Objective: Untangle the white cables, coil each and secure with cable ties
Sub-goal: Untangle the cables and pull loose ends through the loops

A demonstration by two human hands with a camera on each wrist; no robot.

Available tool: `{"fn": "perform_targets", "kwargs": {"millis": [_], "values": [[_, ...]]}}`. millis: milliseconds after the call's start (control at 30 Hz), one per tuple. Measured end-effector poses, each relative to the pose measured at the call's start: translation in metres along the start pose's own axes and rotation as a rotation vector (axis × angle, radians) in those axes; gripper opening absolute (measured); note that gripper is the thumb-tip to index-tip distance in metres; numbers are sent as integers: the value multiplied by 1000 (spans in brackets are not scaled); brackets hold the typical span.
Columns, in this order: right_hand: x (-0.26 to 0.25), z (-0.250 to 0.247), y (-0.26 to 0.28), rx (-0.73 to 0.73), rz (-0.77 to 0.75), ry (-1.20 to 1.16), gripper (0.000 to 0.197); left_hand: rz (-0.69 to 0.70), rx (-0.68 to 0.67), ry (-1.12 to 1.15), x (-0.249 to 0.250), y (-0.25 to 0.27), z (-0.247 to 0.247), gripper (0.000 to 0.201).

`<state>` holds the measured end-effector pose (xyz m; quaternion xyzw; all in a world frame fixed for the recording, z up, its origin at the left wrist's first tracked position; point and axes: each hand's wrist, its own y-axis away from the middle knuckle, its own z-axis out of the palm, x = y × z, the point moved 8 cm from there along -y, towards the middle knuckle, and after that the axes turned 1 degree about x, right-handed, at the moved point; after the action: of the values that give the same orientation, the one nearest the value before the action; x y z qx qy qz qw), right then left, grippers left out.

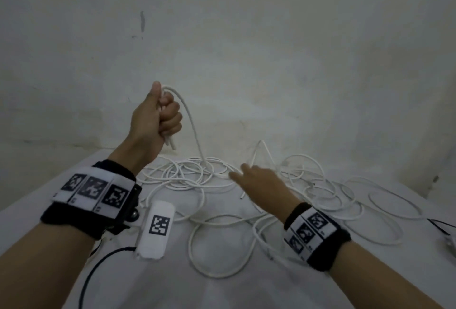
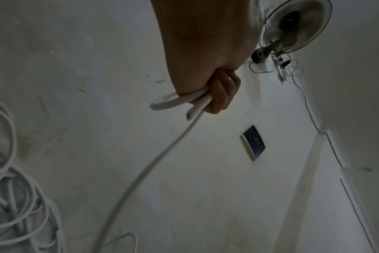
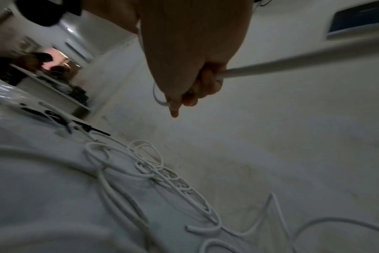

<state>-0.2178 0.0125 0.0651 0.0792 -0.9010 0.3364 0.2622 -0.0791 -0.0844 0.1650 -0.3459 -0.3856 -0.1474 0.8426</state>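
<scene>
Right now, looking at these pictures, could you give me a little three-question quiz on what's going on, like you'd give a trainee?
1. True or false: the left hand holds a white cable up off the table.
2. Where is the cut cable end? A) flat on the table B) poking out below the left fist C) in the right hand
3. Fill in: the right hand is down at the ____ of loose cables.

Key: 1 true. 2 B. 3 tangle; the right wrist view shows its grip round a cable.
</scene>
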Motion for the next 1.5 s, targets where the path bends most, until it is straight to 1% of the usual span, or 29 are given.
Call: {"fn": "perform_targets", "kwargs": {"millis": [100, 133, 200, 267, 333, 400, 433, 500, 533, 600, 633, 700, 767, 800, 833, 900, 967, 1000, 1067, 1133, 1200, 1300, 1400, 1500], "values": [[-39, -7, -1, -15, -201, 40, 38, -54, -20, -26, -25, -6, 16, 46], [-47, -11, -1, 28, -271, 24, 38, -85, -32, -98, -36, -6, 20, 44], [-60, -23, 1, 126, -408, -48, 33, -139, -73, -314, -58, -2, 25, 42], [-67, -38, 4, 203, -525, -80, 19, -198, -146, -486, -77, 7, 30, 41], [-64, -58, 3, 300, -552, -69, 10, -266, -234, -610, -92, 17, 34, 40], [-51, -78, 1, 401, -507, -69, 6, -291, -324, -744, -101, 30, 36, 41], [-42, -85, -2, 422, -472, -75, 4, -288, -361, -807, -105, 37, 37, 42], [-21, -90, -10, 417, -379, -69, 14, -312, -439, -858, -112, 51, 42, 39], [-13, -90, -14, 389, -341, -57, 18, -367, -447, -815, -116, 55, 44, 39], [4, -87, -22, 325, -261, -80, 11, -509, -422, -642, -121, 59, 42, 41], [15, -86, -24, 302, -211, -131, 6, -568, -420, -515, -123, 59, 43, 40], [41, -85, -27, 289, -84, -275, 14, -663, -461, -166, -121, 63, 50, 38], [65, -79, -27, 267, 77, -383, 28, -720, -592, 192, -113, 69, 63, 36], [75, -71, -26, 232, 154, -407, 34, -740, -642, 320, -109, 71, 68, 36], [82, -62, -24, 188, 215, -411, 40, -749, -670, 392, -105, 72, 72, 35], [88, -46, -20, 124, 290, -403, 47, -736, -718, 461, -98, 72, 77, 33], [92, -33, -17, 86, 361, -427, 42, -707, -751, 504, -87, 72, 81, 31], [93, -26, -16, 61, 379, -427, 37, -692, -754, 516, -81, 71, 82, 31], [90, -14, -14, 20, 366, -365, 31, -681, -755, 535, -72, 72, 83, 32], [86, -4, -12, -5, 356, -269, 28, -665, -748, 537, -67, 71, 80, 30], [85, 3, -10, -21, 381, -198, 28, -641, -747, 484, -69, 69, 75, 26], [87, 12, -7, -48, 440, -168, 29, -642, -748, 339, -82, 73, 74, 25], [100, 12, -4, -40, 532, -109, 28, -647, -645, 97, -93, 73, 68, 34], [108, 14, -1, -82, 576, -58, 27, -709, -553, -43, -104, 75, 63, 36]]}}
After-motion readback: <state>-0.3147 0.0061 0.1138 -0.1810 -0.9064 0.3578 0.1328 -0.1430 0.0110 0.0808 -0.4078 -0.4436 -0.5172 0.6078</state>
